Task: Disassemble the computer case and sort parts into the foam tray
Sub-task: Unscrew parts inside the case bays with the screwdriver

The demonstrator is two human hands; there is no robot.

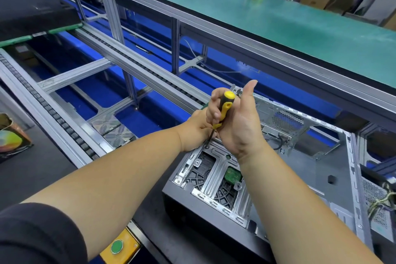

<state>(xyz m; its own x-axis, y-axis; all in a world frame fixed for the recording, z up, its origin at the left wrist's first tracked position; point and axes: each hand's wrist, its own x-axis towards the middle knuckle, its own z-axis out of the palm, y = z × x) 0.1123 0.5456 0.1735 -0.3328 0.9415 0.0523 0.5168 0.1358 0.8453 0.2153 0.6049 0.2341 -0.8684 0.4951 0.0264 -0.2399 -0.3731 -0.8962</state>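
Right hand (235, 122) grips screwdriver (225, 107); left hand (197, 128) pinches its shaft at case (214, 178) corner.

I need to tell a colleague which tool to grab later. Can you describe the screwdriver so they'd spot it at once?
Find the open computer case lying on the bench. At its far-left corner the right hand holds the screwdriver upright, tip down on the metal bracket. Its yellow-and-black handle is the only bright yellow among the grey metal there.

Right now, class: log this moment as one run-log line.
right hand: grips screwdriver | left hand: steadies shaft | tip: on computer case screw
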